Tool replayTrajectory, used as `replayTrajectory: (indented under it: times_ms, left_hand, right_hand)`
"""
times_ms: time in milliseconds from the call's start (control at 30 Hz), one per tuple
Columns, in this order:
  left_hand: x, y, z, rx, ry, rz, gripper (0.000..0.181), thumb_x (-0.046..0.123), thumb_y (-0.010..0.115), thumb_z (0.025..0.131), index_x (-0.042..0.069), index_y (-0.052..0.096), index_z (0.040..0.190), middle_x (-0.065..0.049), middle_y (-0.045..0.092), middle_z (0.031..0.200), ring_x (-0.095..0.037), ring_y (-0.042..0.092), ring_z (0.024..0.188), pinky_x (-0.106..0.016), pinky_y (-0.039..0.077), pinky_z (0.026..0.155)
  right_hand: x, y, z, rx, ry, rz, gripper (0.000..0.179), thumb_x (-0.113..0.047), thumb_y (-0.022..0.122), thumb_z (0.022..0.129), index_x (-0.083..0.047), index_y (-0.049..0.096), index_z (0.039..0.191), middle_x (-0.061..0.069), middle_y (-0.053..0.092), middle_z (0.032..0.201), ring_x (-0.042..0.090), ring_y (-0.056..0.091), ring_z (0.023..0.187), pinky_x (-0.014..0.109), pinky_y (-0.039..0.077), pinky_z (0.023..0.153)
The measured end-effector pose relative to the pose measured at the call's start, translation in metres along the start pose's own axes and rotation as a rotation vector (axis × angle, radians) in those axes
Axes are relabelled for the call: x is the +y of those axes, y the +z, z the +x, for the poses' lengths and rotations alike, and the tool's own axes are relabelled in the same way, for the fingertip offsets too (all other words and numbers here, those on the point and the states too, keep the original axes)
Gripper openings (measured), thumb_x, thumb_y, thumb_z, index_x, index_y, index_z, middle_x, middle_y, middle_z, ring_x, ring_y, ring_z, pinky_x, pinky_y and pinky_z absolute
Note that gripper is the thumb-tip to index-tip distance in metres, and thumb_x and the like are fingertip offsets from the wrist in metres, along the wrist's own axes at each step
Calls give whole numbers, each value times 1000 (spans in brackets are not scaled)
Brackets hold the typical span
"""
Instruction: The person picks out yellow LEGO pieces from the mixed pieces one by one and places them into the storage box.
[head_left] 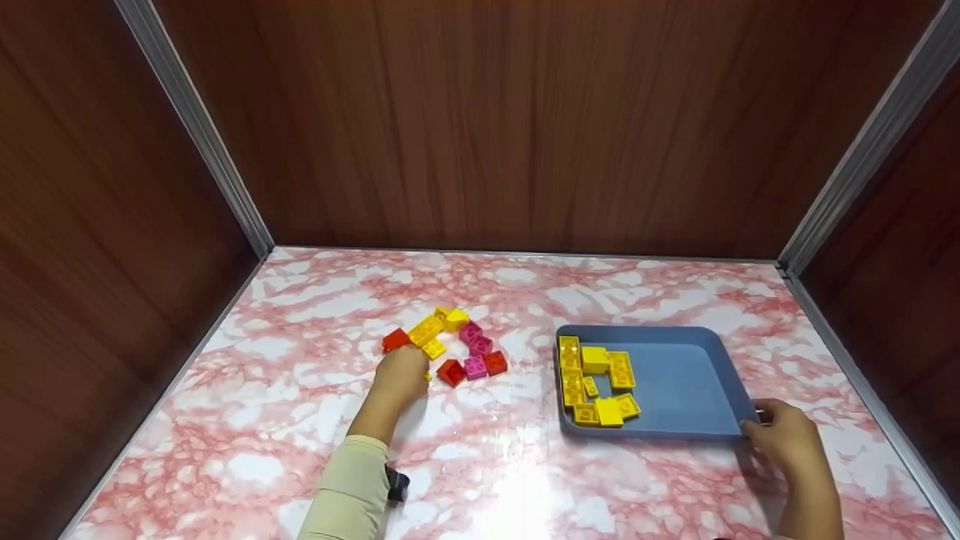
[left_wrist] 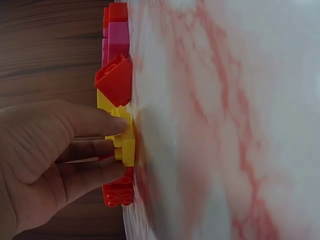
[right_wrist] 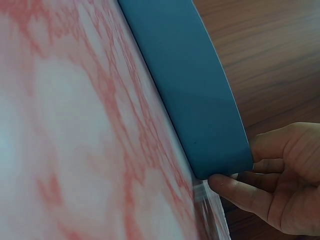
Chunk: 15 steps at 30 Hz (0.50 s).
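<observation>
With thumb and fingers my left hand [head_left: 402,373] pinches a yellow toy brick [left_wrist: 128,144] at the left side of a loose ring of bricks. Around it lie a red brick [head_left: 395,340], a long yellow brick [head_left: 427,330], a small yellow brick [head_left: 433,349] and a tipped red brick [head_left: 451,373]. At the near right corner of a blue-grey tray [head_left: 690,433], my right hand [head_left: 787,433] grips the rim, its thumb over the edge. Several yellow bricks [head_left: 609,412] stand along the tray's left side. In the left wrist view the fingers partly cover the pinched brick.
Magenta bricks [head_left: 480,346], a pink brick [head_left: 475,367] and another red brick [head_left: 496,364] form the ring's right side. Dark wood-look panels [head_left: 525,135] enclose the marbled red and white table [head_left: 262,465] at the back and both sides.
</observation>
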<state>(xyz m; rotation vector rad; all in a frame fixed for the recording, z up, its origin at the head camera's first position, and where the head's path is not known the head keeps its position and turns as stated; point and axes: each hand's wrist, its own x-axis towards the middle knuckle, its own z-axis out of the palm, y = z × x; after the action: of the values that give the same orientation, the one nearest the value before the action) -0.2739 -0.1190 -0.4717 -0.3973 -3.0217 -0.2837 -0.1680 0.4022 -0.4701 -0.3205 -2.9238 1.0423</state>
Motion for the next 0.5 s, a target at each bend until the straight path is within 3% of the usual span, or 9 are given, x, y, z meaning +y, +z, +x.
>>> replayTrajectory:
  times_ms: [167, 500]
  left_hand:
    - [1, -6, -1, -17, 6, -30, 15, 1, 71, 78, 6, 65, 65, -5, 60, 67, -25, 60, 66, -45, 54, 70]
    - [12, -24, -7, 66, 101, 9, 23, 5, 72, 73, 10, 57, 56, -2, 50, 60, -24, 55, 61, -43, 51, 63]
  right_hand:
    - [0, 0, 0, -4, 2, 2, 49, -9, 61, 87, 21, 49, 123, 37, 60, 106, 40, 62, 91, 52, 46, 81]
    - [0, 0, 0, -2, -10, 5, 49, -8, 62, 87, 21, 48, 124, 37, 60, 107, 41, 62, 91, 53, 46, 82]
